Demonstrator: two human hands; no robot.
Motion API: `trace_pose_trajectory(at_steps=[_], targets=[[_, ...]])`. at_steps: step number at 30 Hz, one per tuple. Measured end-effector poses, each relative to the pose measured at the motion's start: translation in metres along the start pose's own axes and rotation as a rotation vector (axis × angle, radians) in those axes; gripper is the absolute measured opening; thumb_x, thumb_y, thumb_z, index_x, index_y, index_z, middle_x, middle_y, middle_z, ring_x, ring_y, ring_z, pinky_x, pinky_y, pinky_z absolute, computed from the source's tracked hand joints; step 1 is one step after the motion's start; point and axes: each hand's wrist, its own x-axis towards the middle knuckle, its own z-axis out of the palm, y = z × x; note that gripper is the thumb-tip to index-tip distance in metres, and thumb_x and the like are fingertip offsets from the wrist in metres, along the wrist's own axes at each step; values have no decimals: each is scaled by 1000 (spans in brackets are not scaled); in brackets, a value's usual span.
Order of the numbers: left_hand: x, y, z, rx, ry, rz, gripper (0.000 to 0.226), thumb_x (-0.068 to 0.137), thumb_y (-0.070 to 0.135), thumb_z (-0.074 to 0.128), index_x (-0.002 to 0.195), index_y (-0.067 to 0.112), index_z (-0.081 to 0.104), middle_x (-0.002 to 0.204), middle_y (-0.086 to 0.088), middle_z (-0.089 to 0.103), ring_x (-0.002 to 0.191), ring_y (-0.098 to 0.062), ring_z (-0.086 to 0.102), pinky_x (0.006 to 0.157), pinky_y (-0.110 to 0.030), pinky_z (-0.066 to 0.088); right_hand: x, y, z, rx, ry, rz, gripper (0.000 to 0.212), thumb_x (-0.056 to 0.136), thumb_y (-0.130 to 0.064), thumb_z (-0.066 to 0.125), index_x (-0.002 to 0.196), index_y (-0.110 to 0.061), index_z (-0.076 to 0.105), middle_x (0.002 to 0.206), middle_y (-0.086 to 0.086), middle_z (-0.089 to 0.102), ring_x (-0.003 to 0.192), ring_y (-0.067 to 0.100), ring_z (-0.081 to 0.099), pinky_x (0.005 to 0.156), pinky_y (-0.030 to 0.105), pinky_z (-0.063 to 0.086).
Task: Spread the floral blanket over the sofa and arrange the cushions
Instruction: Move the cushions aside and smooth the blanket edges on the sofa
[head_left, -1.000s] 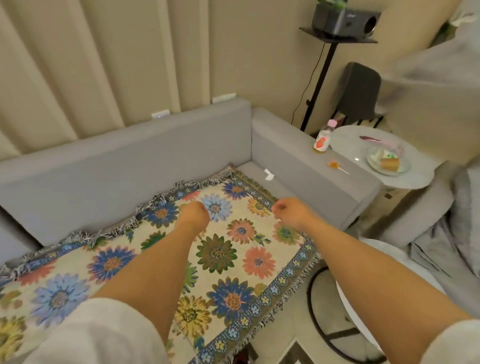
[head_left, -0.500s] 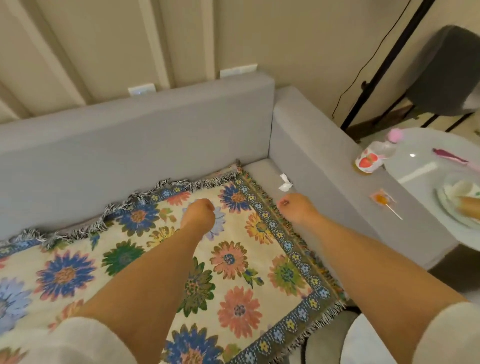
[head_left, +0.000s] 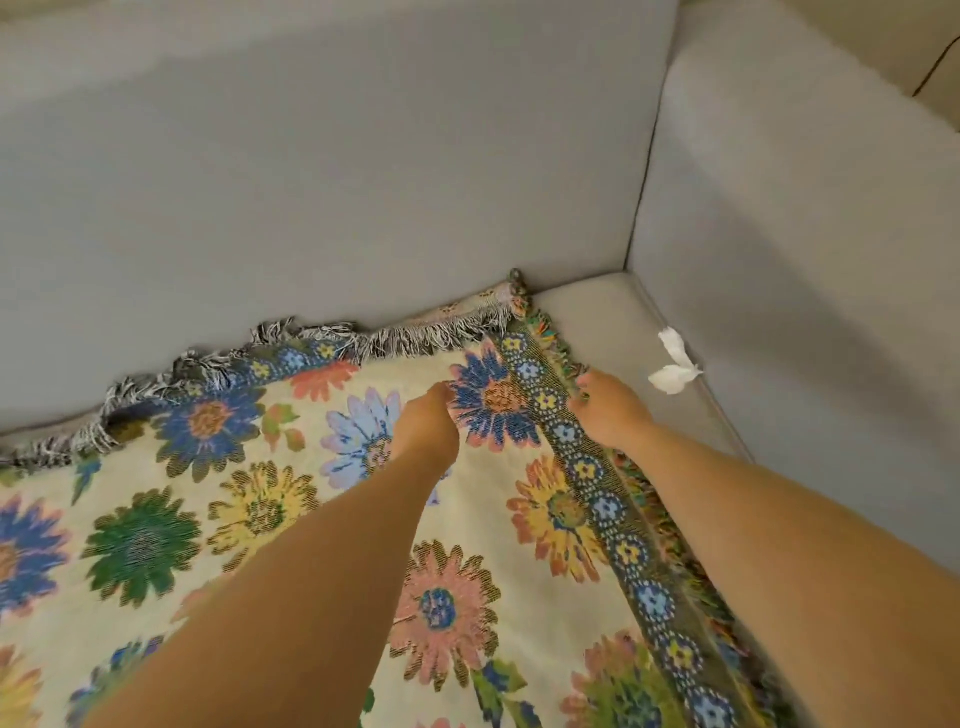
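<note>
While the floral blanket (head_left: 249, 519) lies flat on the sofa (head_left: 363, 182) seat, its long axis runs left to right along the backrest, its fringed far corner bunched just short of the right armrest. Left hand (head_left: 423, 428) curled closed, pressing the cloth; right hand (head_left: 610, 410) pinching the fringed right border. Best to pull rightward and smooth, clearing the white scrap (head_left: 672, 364)

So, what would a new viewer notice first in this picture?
First the floral blanket, bright and fringed, covering the grey sofa seat. Next the two hands near its far right corner: the left hand on a blue flower, the right hand at the border. A white scrap lies by the armrest.
</note>
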Motion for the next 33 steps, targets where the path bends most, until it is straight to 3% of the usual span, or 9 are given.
trace_pose_trajectory(at_steps=[5, 8, 14, 19, 22, 25, 28, 31, 33], targets=[[41, -20, 29, 74, 50, -9, 73, 83, -23, 33, 145, 15, 29, 142, -17, 45, 119, -35, 53, 85, -38, 49, 52, 12, 42, -32, 112, 67, 59, 95, -36, 48, 138, 0, 33, 135, 21, 46, 122, 37, 48, 101, 42, 41], [68, -30, 53, 130, 43, 23, 84, 80, -26, 32, 149, 21, 22, 159, -10, 18, 141, -33, 30, 107, -44, 42, 73, 13, 52, -110, 186, 86, 39, 96, -29, 48, 123, -1, 48, 120, 21, 58, 110, 37, 56, 91, 41, 46], [74, -15, 89, 199, -68, 95, 86, 84, -24, 26, 151, 29, 14, 161, -7, -6, 149, -30, 0, 115, -45, 32, 68, 45, 33, -447, 253, 129, 22, 88, -8, 48, 107, -7, 59, 108, 16, 67, 105, 33, 61, 91, 37, 42], [68, -7, 91, 272, -143, 152, 83, 89, -19, 30, 151, 33, 8, 161, -1, -9, 148, -32, -6, 113, -48, 35, 59, 45, 17, -460, 42, 171, 25, 90, -12, 46, 110, -7, 60, 117, 13, 64, 110, 31, 59, 87, 34, 43], [67, -6, 80, 318, -164, 196, 76, 91, -15, 33, 151, 29, 15, 161, -5, 4, 148, -34, 8, 115, -47, 30, 61, 43, 16, -369, 55, 175, 28, 89, -17, 51, 115, -8, 56, 119, 13, 62, 111, 32, 58, 86, 35, 45], [83, 10, 66, 213, 5, 188, 81, 83, -23, 35, 149, 24, 23, 157, -9, 22, 137, -32, 35, 109, -43, 42, 81, 40, 13, -105, 146, 63, 47, 89, -24, 57, 132, -12, 38, 128, 17, 52, 117, 36, 52, 93, 42, 46], [106, 21, 54, 139, 33, 153, 94, 78, -27, 37, 150, 30, 17, 161, -6, 7, 131, -34, 44, 89, -34, 56, 106, 25, 15, 122, 90, -75, 60, 90, -21, 59, 143, -26, 30, 139, 17, 43, 122, 35, 49, 104, 40, 41], [127, 16, 48, 123, -39, 102, 95, 80, -24, 39, 151, 31, 9, 161, -8, 3, 121, -34, 54, 53, -20, 48, 114, 18, 30, -42, 97, -172, 47, 91, -9, 53, 137, -20, 47, 145, 11, 40, 125, 32, 46, 107, 38, 39], [140, 23, 38, 93, -39, 125, 98, 80, -25, 37, 151, 33, 3, 161, -7, -1, 109, -30, 58, 45, -18, 37, 113, 23, 30, -182, 221, -222, 50, 91, -2, 47, 138, -17, 46, 142, 7, 45, 124, 32, 45, 103, 40, 41]])
